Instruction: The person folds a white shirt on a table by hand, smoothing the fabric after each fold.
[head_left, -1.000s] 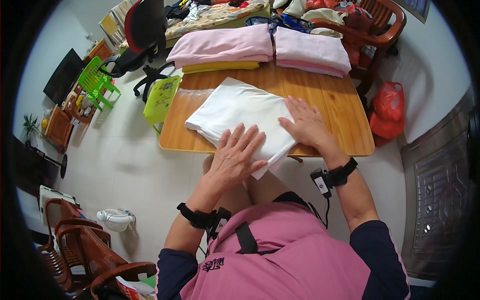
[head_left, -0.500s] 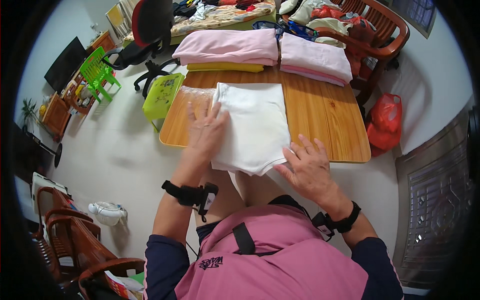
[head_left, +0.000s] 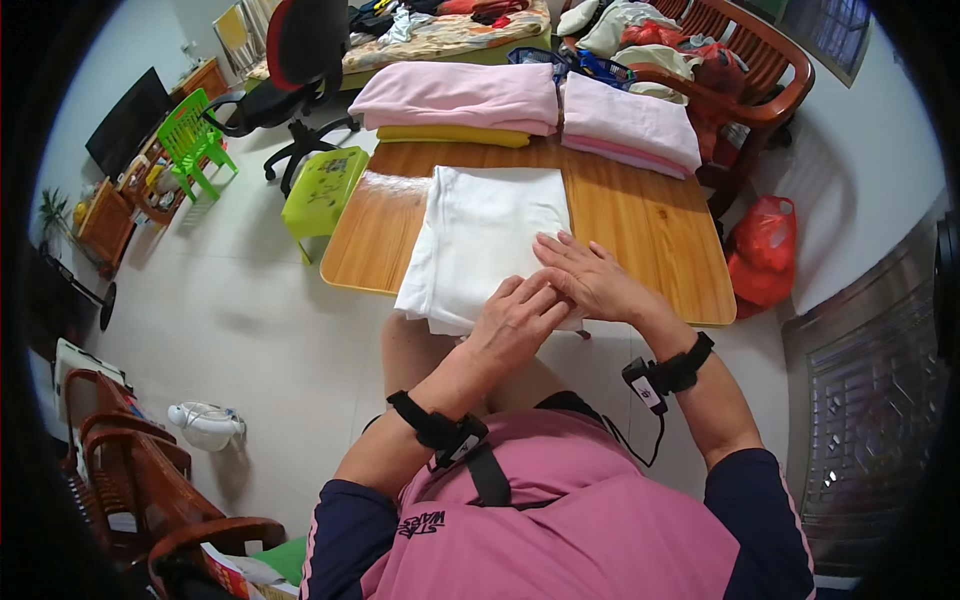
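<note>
A white folded cloth [head_left: 490,220] lies on the wooden table [head_left: 650,240], its near edge hanging past the table's front edge. Its near left corner flares outward, and soft creases run along the left side. My right hand [head_left: 590,278] rests flat on the cloth's right side with the fingers stretched out. Close against it, my left hand [head_left: 520,318] lies over the near right part, fingers slightly bent and touching the right hand's fingers. Both hands cover the cloth's near right corner.
Pink folded cloths sit at the table's back: a stack [head_left: 460,95] over a yellow one and another stack [head_left: 630,120]. A green stool [head_left: 325,190] stands left, a red plastic bag [head_left: 765,250] right. Behind are an office chair [head_left: 310,60] and a wooden bench [head_left: 770,90].
My left hand has moved from the cloth's left side to its near right corner. My right hand has slid up and inward onto the cloth. The cloth's near left corner has spread outward.
</note>
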